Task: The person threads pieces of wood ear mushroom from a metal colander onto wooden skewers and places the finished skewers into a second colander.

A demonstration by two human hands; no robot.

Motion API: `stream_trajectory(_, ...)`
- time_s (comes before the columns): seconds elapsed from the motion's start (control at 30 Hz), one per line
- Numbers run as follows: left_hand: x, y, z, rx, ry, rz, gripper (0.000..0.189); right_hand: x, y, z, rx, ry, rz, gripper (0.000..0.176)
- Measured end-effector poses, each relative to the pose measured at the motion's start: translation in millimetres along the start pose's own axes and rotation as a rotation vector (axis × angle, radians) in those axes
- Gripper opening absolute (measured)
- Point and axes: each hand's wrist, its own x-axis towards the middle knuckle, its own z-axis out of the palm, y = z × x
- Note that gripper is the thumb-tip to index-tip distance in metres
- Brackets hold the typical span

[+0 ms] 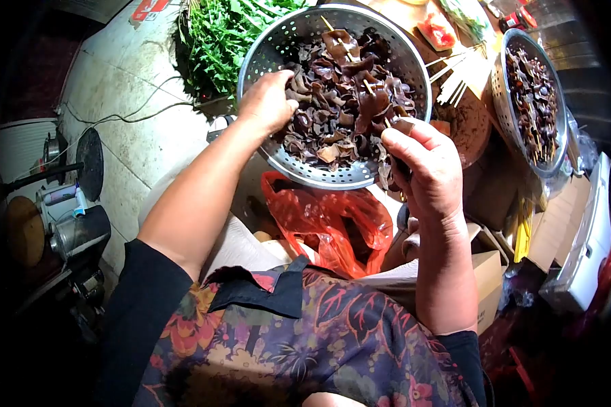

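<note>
Dark brown wood ear mushrooms (326, 129) fill a perforated metal colander (288, 163) in front of me. My left hand (268, 102) reaches over the colander's left side, thumb and forefinger curled round the edge of a mushroom piece. At the lower right rim, my right hand (424, 163) is closed on a skewer threaded with wood ear mushrooms. Part of that skewer is hidden by the fingers and the mushrooms. Another light stick end (327, 23) pokes out near the colander's top.
Leafy greens (214, 51) lie at the upper left. A second colander (499, 102) with skewered mushrooms stands on the right, near a fan of bare skewers (465, 71). Beneath the main colander hangs a red plastic bag (326, 220). Cardboard (489, 285) sits at the lower right.
</note>
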Motion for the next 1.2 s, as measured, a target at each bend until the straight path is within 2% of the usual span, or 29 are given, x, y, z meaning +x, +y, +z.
stream_trajectory(0.1, -3.4, -7.5, 19.1, 0.054, 0.106, 0.08, 0.029, -0.5, -0.6, 0.8, 0.005, -0.004, 0.0, 0.016)
stream_trajectory(0.17, -1.1, 0.2, 13.1, -0.009, -0.117, -0.023, 0.027, -0.3, -0.5, 1.3, 0.007, -0.004, -0.01, 0.016)
stream_trajectory(0.2, -3.7, -0.4, 17.2, -0.048, -0.088, 0.021, 0.014, -0.2, -0.1, 1.2, 0.013, -0.016, -0.016, 0.017)
stream_trajectory(0.23, -3.3, -4.1, 21.3, -0.048, -0.091, 0.021, 0.014, -0.4, 0.5, 0.9, 0.02, -0.027, -0.021, 0.017)
stream_trajectory(0.3, -0.1, -11.5, 26.0, -0.45, -0.464, -0.164, 0.006, -1.1, 0.7, -0.6, 0.008, -0.015, -0.013, 0.017)
stream_trajectory(0.33, -6.2, 8.8, 10.2, -0.551, -0.524, -0.283, 0.004, -1.7, 0.7, -1.1, -0.006, -0.005, -0.007, 0.017)
stream_trajectory(0.37, -6.7, 17.0, -0.4, -0.55, -0.526, -0.283, 0.004, -1.8, 0.4, -0.5, -0.004, -0.004, -0.006, 0.017)
stream_trajectory(0.43, -7.7, 24.4, -11.3, -0.744, -0.508, -0.469, 0.005, -1.8, 0.2, 1.6, -0.005, 0.001, -0.02, 0.017)
stream_trajectory(0.5, -5.7, 21.1, -18.7, -0.809, -0.461, -0.507, 0.012, 0.7, 1.9, 0.2, -0.015, -0.01, -0.023, 0.017)
stream_trajectory(0.7, 0.2, 8.1, -27.5, -1.074, -0.327, -0.486, 0.018, 1.9, 1.6, 2.9, -0.002, -0.018, -0.014, 0.016)
stream_trajectory(0.83, 4.1, 9.1, -29.8, -1.08, -0.286, -0.517, 0.024, 1.6, -0.3, 5.1, 0.027, -0.018, -0.008, 0.016)
stream_trajectory(0.97, 4.9, 14.3, -34.1, -1.215, -0.242, -0.423, 0.027, 1.4, -0.6, 2.1, -0.021, -0.025, -0.002, 0.016)
stream_trajectory(1.13, 7.7, 15.5, -31.7, -1.271, -0.297, -0.403, 0.028, -0.6, -1.0, 3.0, 0.001, -0.013, -0.026, 0.016)
stream_trajectory(1.2, 8.9, 18.2, -32.9, -1.376, -0.337, -0.275, 0.031, -1.8, -0.8, 2.4, 0.009, 0.002, -0.016, 0.016)
